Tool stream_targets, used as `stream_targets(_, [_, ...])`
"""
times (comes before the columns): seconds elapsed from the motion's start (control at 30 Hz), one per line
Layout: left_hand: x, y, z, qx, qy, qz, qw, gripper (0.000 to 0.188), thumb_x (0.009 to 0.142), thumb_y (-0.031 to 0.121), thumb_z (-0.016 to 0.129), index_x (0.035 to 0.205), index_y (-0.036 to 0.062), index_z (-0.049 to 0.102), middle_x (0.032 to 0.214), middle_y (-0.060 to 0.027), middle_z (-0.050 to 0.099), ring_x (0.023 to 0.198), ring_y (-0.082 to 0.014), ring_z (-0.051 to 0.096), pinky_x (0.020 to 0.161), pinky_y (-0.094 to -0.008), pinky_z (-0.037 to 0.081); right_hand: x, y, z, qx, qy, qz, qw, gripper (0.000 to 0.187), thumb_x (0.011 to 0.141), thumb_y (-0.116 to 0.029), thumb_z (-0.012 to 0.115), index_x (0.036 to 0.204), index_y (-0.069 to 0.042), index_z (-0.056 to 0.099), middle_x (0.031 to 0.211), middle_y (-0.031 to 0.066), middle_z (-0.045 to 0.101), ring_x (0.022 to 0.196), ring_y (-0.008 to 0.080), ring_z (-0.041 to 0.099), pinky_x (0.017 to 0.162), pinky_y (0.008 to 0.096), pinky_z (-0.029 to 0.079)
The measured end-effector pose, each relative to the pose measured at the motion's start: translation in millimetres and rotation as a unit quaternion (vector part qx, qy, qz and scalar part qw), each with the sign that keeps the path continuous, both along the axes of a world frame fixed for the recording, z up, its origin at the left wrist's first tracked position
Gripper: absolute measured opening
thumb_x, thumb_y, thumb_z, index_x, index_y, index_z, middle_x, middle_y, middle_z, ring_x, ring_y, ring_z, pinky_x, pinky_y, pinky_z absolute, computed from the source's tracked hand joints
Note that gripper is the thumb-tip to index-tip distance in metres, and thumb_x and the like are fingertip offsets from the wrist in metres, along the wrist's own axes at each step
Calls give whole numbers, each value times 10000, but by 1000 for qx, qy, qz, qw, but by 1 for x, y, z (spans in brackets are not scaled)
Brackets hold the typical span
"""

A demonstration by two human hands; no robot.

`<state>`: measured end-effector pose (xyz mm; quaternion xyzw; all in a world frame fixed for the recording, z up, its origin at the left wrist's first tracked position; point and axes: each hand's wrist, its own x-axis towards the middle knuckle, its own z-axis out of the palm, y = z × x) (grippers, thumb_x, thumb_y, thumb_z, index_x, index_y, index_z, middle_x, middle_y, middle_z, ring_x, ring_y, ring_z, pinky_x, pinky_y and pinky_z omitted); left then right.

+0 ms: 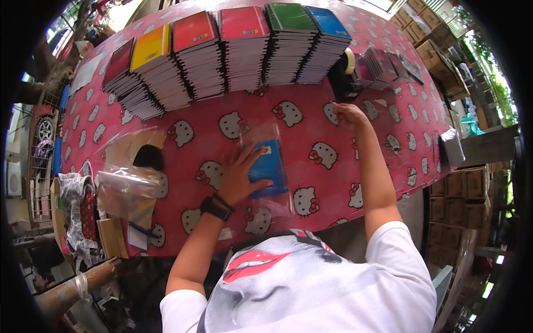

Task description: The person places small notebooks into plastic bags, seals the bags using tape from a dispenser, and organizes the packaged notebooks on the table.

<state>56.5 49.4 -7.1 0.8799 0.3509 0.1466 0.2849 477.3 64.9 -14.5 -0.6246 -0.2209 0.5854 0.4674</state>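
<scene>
A blue spiral notebook (272,171) lies in a clear plastic sleeve (279,206) on the table in front of me. My left hand (242,176) rests on it with its fingers spread, a dark band round the wrist. Off to the right, my right hand (350,113) is raised near the black tape dispenser (345,80), which carries a pale yellow roll of tape (350,61). The fingers of that hand are drawn together in a pinch. What they hold, if anything, is too small to make out.
Several tall stacks of spiral notebooks, including a yellow one (150,48) and a green one (291,17), line the table's far side. Wrapped dark red notebooks (381,65) stand beyond the dispenser. At the left lie clear plastic sleeves (126,191), a black object (149,157) and a pen (142,230).
</scene>
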Motion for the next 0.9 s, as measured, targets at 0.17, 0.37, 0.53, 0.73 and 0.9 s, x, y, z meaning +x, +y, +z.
stream_targets(0.17, [-8,1,-8,19,-4,25,999,898,619,589,686,1374,244,343,1467,-2,236,1310,-385,238,970,-698,182,-192,-20,97,-5,-80,153,985,253,815,-277,650,871,-33,619,695,-5,576,496,45,451,432,185,347])
stream_targets(0.37, [0,3,-3,14,5,20,1000,921,605,593,698,1378,246,336,1466,8,240,1313,-380,236,957,-716,174,-257,-47,60,-11,-601,308,737,482,654,-473,722,765,-9,656,752,149,655,696,281,646,578,389,487])
stream_targets(0.53, [-8,4,-10,14,-114,64,991,716,758,405,650,1376,199,352,1468,-78,236,1323,-385,211,1024,-598,204,-215,-66,68,-46,-552,363,749,478,650,-446,732,824,-10,640,818,162,657,783,311,645,675,386,498])
stream_targets(0.73, [-18,-35,-29,-115,-278,212,930,552,821,91,505,1356,69,370,1424,-173,296,1263,-330,359,1019,-446,308,-220,-123,-5,115,-235,110,959,423,774,-115,630,1173,-19,527,941,123,637,862,214,621,717,321,476])
stream_targets(0.9, [-42,-57,-3,-360,-381,165,835,682,738,-53,514,1377,66,308,1363,-135,361,1169,-256,467,961,-368,389,-228,-135,48,168,-38,163,971,543,792,-18,578,1313,-61,432,1120,110,548,991,179,545,786,294,455])
